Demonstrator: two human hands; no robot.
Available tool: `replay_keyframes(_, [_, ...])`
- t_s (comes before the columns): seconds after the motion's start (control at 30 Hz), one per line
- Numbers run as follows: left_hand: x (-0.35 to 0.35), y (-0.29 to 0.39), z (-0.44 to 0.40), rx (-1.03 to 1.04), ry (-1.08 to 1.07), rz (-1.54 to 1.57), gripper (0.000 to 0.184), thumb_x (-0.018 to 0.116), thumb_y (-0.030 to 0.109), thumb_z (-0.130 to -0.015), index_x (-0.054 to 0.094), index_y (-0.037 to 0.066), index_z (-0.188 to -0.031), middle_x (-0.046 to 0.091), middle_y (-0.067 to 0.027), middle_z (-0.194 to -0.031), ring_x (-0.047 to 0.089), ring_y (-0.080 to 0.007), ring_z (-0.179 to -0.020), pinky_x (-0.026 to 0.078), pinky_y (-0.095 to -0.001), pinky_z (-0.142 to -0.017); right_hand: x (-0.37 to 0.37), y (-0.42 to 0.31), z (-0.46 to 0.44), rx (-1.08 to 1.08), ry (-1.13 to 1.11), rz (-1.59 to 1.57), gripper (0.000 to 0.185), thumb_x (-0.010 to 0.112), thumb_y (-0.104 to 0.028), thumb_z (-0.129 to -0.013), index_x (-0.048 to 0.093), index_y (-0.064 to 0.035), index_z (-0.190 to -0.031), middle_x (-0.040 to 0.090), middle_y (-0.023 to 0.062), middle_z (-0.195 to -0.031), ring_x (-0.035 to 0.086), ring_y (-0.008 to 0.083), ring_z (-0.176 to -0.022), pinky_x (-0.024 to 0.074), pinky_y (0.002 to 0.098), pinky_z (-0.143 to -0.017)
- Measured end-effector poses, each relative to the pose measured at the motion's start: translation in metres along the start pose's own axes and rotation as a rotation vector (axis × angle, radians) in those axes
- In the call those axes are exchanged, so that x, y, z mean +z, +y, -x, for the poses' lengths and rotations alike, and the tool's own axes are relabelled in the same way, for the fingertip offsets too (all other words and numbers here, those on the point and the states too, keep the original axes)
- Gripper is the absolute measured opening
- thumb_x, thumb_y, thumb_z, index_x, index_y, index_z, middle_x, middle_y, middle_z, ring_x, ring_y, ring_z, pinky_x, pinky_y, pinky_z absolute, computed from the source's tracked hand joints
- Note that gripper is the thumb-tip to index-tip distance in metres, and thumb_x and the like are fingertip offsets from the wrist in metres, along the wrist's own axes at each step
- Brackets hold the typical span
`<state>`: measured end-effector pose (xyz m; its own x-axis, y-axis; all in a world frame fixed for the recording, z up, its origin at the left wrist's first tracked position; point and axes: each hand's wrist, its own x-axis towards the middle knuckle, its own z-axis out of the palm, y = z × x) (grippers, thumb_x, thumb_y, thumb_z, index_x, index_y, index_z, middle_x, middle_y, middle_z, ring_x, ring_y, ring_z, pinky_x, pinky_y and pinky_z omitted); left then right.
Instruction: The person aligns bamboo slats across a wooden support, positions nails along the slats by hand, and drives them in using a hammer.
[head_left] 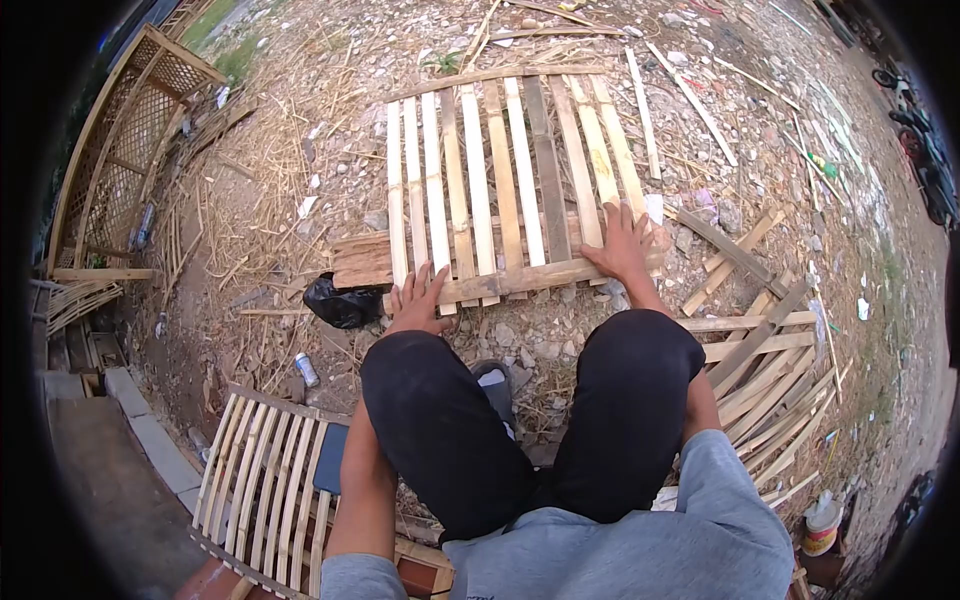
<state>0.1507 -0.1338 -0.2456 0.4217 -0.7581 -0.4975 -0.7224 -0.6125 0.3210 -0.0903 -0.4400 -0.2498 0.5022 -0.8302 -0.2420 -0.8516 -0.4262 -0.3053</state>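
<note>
A slatted wooden panel (502, 180) lies in front of my knees, its pale and dark slats joined by a rail at the far end and a near rail (530, 278). At its near left corner my left hand (418, 300) rests with fingers spread over the slat ends. My right hand (622, 248) lies on the near right corner, fingers stretched over the slats and thumb by the rail. Neither hand is closed around anything I can see. Beneath the panel's near left part sits a worn wooden block (360, 260), partly hidden.
A black plastic bag (343, 302) lies beside the block. Another slatted panel (262, 470) sits at lower left, with a lattice frame (115, 150) farther left. Loose slats (775, 390) are piled at right, near a paint bucket (822, 525). A can (307, 370) lies on the rubble.
</note>
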Motion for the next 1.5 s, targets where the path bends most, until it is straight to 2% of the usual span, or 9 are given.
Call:
replay_keyframes(0.2, [0.001,-0.001,0.000,0.005,0.004,-0.001,0.108,0.082,0.037,-0.078,0.015,0.036,-0.163,0.001,-0.0075,-0.171,0.000,-0.0391,-0.156,0.000,-0.0623,-0.122,0.002,0.002,-0.001,-0.016,-0.007,0.009,0.101,0.079,-0.049,-0.074,0.029,-0.0181,-0.157,0.018,0.0166,-0.166,0.004,0.0567,-0.150,0.0087,0.0742,-0.117])
replay_keyframes(0.33, [0.004,-0.004,0.000,0.023,0.032,-0.030,0.106,0.080,0.045,-0.078,0.017,0.035,-0.162,0.006,-0.0094,-0.171,0.004,-0.0395,-0.156,0.001,-0.0632,-0.121,-0.002,0.001,0.002,-0.022,-0.012,0.015,0.099,0.078,-0.051,-0.074,0.033,-0.0178,-0.155,0.019,0.0180,-0.166,0.004,0.0569,-0.150,0.0074,0.0740,-0.117])
replay_keyframes(0.6, [0.006,-0.004,-0.002,0.015,0.035,-0.049,0.106,0.080,0.045,-0.078,0.017,0.034,-0.162,0.006,-0.0091,-0.171,0.005,-0.0395,-0.156,0.002,-0.0635,-0.121,-0.006,-0.002,0.006,-0.025,-0.021,0.027,0.097,0.075,-0.056,-0.074,0.036,-0.0177,-0.155,0.018,0.0191,-0.166,0.005,0.0569,-0.150,0.0064,0.0728,-0.118])
replay_keyframes(0.73, [0.006,-0.004,-0.002,0.006,0.032,-0.063,0.107,0.081,0.045,-0.078,0.017,0.035,-0.162,0.006,-0.0079,-0.171,0.005,-0.0390,-0.156,0.002,-0.0633,-0.121,0.004,0.003,0.001,-0.026,0.017,0.021,0.096,0.076,-0.054,-0.074,0.036,-0.0190,-0.154,0.019,0.0178,-0.166,0.006,0.0569,-0.150,0.0078,0.0740,-0.117])
replay_keyframes(0.8, [0.004,-0.001,-0.002,-0.009,0.028,-0.062,0.106,0.082,0.040,-0.078,0.017,0.035,-0.162,0.005,-0.0063,-0.171,0.005,-0.0379,-0.156,0.004,-0.0626,-0.122,0.007,0.006,-0.001,-0.041,0.046,0.046,0.095,0.075,-0.054,-0.073,0.036,-0.0216,-0.153,0.020,0.0156,-0.166,0.009,0.0579,-0.149,0.0098,0.0761,-0.115])
replay_keyframes(0.9, [0.002,0.001,-0.001,-0.020,0.022,-0.064,0.106,0.083,0.038,-0.078,0.017,0.035,-0.162,0.005,-0.0052,-0.171,0.005,-0.0374,-0.156,0.005,-0.0623,-0.122,0.002,0.004,0.000,-0.029,-0.001,0.004,0.094,0.075,-0.045,-0.075,0.034,-0.0176,-0.155,0.018,0.0180,-0.166,0.005,0.0563,-0.150,0.0077,0.0743,-0.117])
replay_keyframes(1.1, [0.004,0.000,-0.002,-0.022,0.026,-0.078,0.107,0.083,0.038,-0.078,0.016,0.036,-0.162,0.004,-0.0046,-0.171,0.006,-0.0372,-0.156,0.005,-0.0622,-0.122,0.005,0.006,-0.001,-0.046,0.027,-0.028,0.089,0.074,-0.042,-0.076,0.036,-0.0183,-0.153,0.019,0.0181,-0.165,0.005,0.0570,-0.149,0.0077,0.0754,-0.116])
replay_keyframes(1.5, [0.003,-0.001,-0.001,-0.012,0.018,-0.061,0.105,0.081,0.033,-0.079,0.017,0.036,-0.162,0.003,-0.0051,-0.171,0.005,-0.0384,-0.156,0.004,-0.0620,-0.122,-0.002,0.001,0.004,-0.027,0.005,0.029,0.090,0.077,-0.054,-0.075,0.043,-0.0187,-0.150,0.019,0.0162,-0.166,0.006,0.0521,-0.152,0.0074,0.0718,-0.118])
